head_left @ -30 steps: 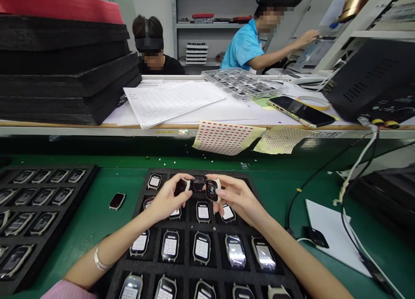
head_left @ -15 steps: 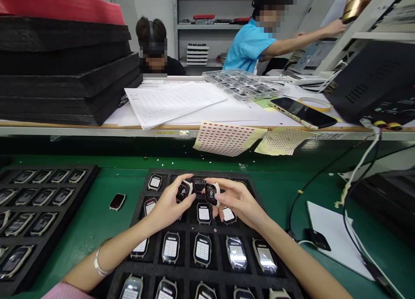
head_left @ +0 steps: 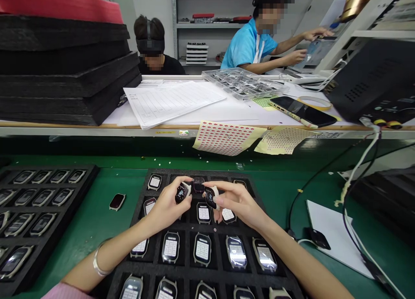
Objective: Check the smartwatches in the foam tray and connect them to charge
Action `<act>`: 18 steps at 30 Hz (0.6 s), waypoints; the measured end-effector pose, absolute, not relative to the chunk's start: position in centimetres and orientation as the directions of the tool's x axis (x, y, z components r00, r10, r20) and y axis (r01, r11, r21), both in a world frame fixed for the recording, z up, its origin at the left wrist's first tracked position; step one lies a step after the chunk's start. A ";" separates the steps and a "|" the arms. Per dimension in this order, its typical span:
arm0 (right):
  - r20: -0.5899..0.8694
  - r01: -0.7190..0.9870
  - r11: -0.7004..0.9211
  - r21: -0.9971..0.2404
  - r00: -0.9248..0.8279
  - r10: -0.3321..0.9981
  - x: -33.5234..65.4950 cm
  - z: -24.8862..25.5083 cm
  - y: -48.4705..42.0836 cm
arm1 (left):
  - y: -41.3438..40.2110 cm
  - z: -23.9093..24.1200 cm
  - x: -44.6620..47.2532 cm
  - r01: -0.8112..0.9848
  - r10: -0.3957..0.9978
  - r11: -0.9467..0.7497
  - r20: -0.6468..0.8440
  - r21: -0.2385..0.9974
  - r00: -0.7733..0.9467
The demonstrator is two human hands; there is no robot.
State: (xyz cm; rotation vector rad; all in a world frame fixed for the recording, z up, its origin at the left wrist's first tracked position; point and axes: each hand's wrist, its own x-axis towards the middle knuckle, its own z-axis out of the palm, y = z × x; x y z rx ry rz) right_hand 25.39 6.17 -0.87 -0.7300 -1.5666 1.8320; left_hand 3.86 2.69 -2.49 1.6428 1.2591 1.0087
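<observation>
My left hand [head_left: 171, 202] pinches a strapless smartwatch [head_left: 182, 192] by its edges, its dark screen lit with a small picture. In my right hand [head_left: 238, 201] is a second smartwatch [head_left: 210, 197], tilted, held between thumb and fingers. Both hands hover over a black foam tray [head_left: 186, 230], whose compartments hold several watches with lit white screens, such as one watch [head_left: 202, 249] near the middle. Between my hands a dark-screened watch [head_left: 199, 185] sits in the back row. Part of the tray is hidden under my hands and forearms.
On the left lie another foam tray of watches [head_left: 73, 212] and a single watch [head_left: 117, 201] on the green mat. A shelf ahead carries stacked black foam [head_left: 65, 83], papers [head_left: 171, 102] and a phone [head_left: 301, 111]. Cables [head_left: 353, 191] hang at the right. Two people are beyond.
The watch in my right hand has turned, its screen now more edge-on. My left hand's watch has tilted slightly. Behind the shelf, the person in blue has drawn the outstretched arm back.
</observation>
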 end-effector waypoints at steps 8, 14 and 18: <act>-0.017 -0.072 -0.090 -0.993 -0.680 0.733 25.5 -0.8 6.2 | 2.6 -2.3 3.7 0.340 0.978 -0.186 0.142 0.922 0.153; -0.028 -0.063 -0.095 -0.993 -0.671 0.741 25.5 -0.7 6.1 | 2.6 -2.5 3.8 0.398 0.979 -0.179 0.121 0.900 0.166; -0.030 -0.040 -0.078 -0.996 -0.679 0.733 25.5 -0.7 6.0 | 2.6 -2.5 3.8 0.382 0.976 -0.186 0.126 0.905 0.177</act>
